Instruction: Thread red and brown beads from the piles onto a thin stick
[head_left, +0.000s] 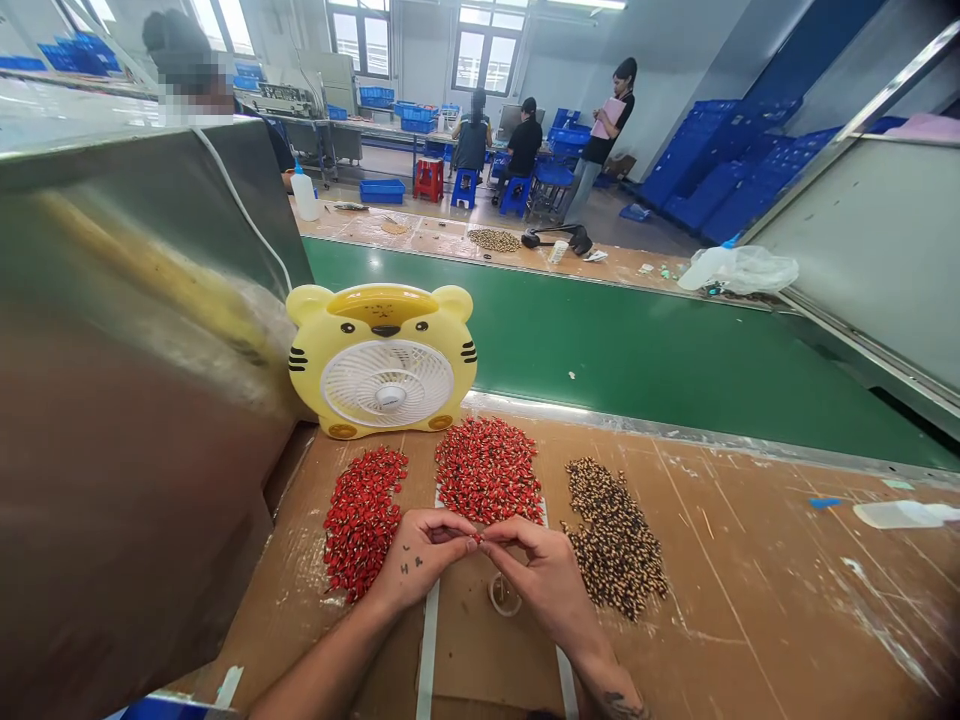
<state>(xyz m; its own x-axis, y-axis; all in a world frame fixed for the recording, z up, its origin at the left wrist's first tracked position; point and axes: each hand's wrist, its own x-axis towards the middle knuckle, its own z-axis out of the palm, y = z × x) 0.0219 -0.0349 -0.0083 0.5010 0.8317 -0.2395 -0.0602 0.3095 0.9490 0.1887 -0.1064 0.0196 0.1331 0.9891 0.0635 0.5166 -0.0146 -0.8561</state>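
Observation:
My left hand (426, 562) and my right hand (541, 572) meet fingertip to fingertip over a cardboard strip, both pinched closed. Between them is a small red piece (478, 538), mostly covered by the fingers. Just beyond lies a heap of small red pieces (489, 470), and a second red heap (364, 520) is beside my left hand. To the right of my right hand spreads a pile of small black-and-tan pieces (615, 540). A small clear round dish (504, 596) sits below the fingertips, partly hidden by my right hand.
A yellow animal-faced fan (382, 360) stands behind the heaps, before a green conveyor belt (637, 355). A metal housing (135, 400) walls off the left. A translucent bottle (900, 515) lies at right. Several people are across the belt.

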